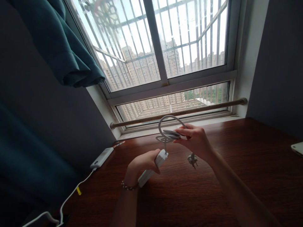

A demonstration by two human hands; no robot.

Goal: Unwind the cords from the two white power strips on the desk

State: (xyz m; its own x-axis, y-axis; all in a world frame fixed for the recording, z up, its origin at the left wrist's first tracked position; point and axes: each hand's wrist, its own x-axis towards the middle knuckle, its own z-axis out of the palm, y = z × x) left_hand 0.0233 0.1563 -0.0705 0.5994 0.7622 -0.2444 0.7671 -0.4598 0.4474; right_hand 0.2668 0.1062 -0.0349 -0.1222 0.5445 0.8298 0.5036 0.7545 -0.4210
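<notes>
My left hand (145, 164), with a beaded bracelet on its wrist, is wrapped around a long white power strip (146, 177) tilted above the table. From the strip's upper end a white cord (165, 146) rises into several loose coils. My right hand (195, 138) pinches the coiled cord (171, 135) between thumb and fingers, to the right of the strip. Below that hand hangs the cord's plug (192, 160), its metal prongs pointing down. The strip's socket face is mostly hidden by my left hand and the viewing angle.
A brown wooden tabletop (213, 195) lies below. At its left edge rests a white device (101, 158) with a white cable (73, 190) bearing a yellow tag (79, 190). A pale object (297, 147) sits far right. Behind are a horizontal bar (180, 113), a window (163, 47) and a blue curtain (63, 56).
</notes>
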